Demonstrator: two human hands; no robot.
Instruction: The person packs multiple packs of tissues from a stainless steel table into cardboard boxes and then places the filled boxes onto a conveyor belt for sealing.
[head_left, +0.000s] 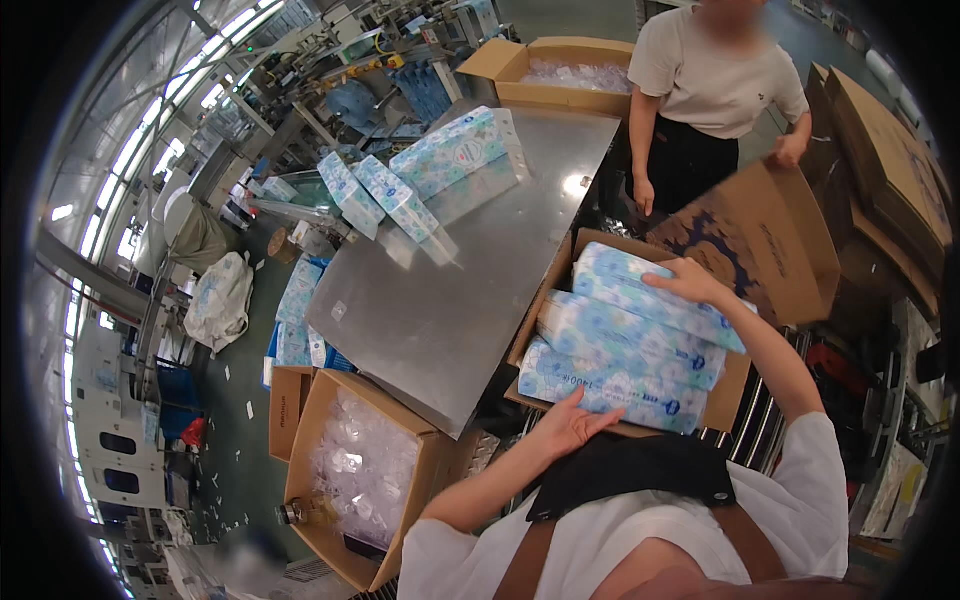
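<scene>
Several blue-and-white flower-patterned tissue packs [630, 335] lie in rows in an open cardboard box [522, 345] in front of me. My right hand [695, 283] rests on top of the farthest pack [625, 268], its fingers stretched out over the wrapper. At the near side, my left hand [575, 428] is open, palm partly up, with its fingertips against the nearest pack [610, 390]. The undersides of the packs are hidden in the box.
A metal table [450, 300] to the left bears more tissue packs [450, 155]. Boxes of clear plastic pieces stand at its near end [365, 470] and far end [575, 75]. Across from me, another person [715, 80] touches a cardboard box [765, 235]. Rollers run under my box.
</scene>
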